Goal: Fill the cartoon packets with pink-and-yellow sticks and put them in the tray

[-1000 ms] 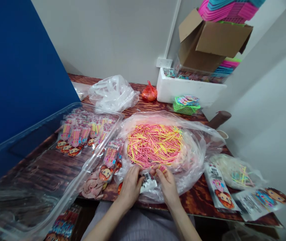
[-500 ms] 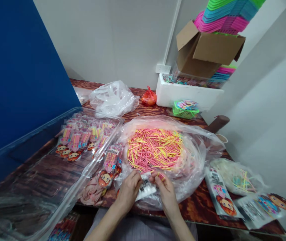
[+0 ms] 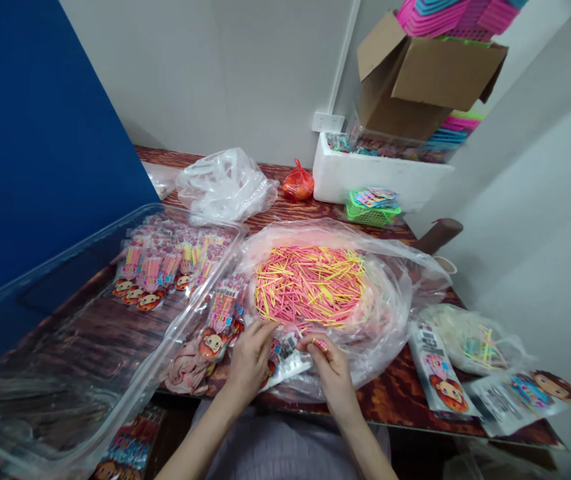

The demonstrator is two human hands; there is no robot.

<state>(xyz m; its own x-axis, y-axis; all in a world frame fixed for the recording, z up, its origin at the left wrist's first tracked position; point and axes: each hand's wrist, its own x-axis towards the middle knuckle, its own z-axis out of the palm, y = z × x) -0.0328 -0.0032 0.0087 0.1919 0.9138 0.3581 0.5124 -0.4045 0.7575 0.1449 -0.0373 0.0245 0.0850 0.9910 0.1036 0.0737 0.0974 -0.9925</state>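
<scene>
My left hand is closed at the near edge of the sticks, its fingers on a small printed plastic pouch with a barcode and a cartoon face. The palm hides part of that pouch. Beside it my right hand is closed round a small bundle of pink and yellow sticks, whose ends show above the fingers. Its thumb and fingertips are close to the pouch's right edge. Just beyond both hands, a heap of loose pink and yellow sticks lies in a large open clear plastic bag.
At left, a clear plastic tub lies with filled pouches in it. More pouches and a crumpled cloth are by its rim. Flat pouches lie at right. Behind stand a green basket and a white foam box.
My left hand has shifted slightly up and left, and more of the pouch's print shows beside it. My right hand still grips the sticks. The whole view has tilted slightly downward.
</scene>
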